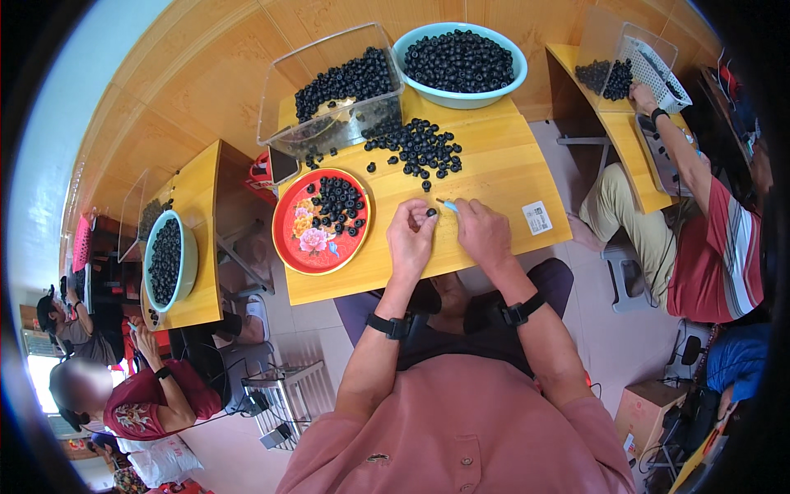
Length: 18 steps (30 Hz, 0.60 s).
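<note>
My left hand [411,236] pinches a small, glossy black round piece [431,212] between thumb and fingertips, just above the yellow wooden table [370,263]. Close beside it, my right hand [483,233] grips a thin light-blue tool [449,205] whose dark tip points left, toward the piece without clearly touching it. A loose heap of similar black pieces [424,148] lies beyond both hands. Left of my left hand is a round red tray [287,224] with a flower pattern, holding several more. The tool's handle is mostly hidden in my right hand.
A clear plastic bin [362,123] of black pieces lies tipped at the back left. Beside it stands a full light-blue basin [465,100]. A white label [537,218] is stuck near the table's right edge. People work at side tables, left and right.
</note>
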### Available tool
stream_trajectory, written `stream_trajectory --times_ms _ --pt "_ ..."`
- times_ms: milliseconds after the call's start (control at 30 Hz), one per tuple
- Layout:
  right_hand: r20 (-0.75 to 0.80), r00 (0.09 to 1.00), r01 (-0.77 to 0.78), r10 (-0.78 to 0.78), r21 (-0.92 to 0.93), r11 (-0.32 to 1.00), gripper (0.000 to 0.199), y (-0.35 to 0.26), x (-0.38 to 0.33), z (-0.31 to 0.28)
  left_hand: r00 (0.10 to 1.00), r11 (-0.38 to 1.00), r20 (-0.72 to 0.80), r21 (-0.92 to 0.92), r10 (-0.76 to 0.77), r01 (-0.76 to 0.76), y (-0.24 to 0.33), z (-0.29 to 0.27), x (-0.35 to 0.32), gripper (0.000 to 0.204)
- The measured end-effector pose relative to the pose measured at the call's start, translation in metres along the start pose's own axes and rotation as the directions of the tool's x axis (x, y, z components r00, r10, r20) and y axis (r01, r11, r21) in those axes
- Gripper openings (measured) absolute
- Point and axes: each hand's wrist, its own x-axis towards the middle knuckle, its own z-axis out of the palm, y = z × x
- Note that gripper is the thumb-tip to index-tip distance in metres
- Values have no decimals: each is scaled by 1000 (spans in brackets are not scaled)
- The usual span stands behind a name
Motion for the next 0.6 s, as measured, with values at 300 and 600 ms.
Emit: stream_trajectory --times_ms 300,600 --pt "12 999 -32 32 -42 999 8 0 1 2 996 985 -21 155 84 -80 8 -4 -1 27" --pt "-7 999 -32 32 -30 999 6 0 0 -4 908 852 -121 413 402 -322 30 -47 -8 16"
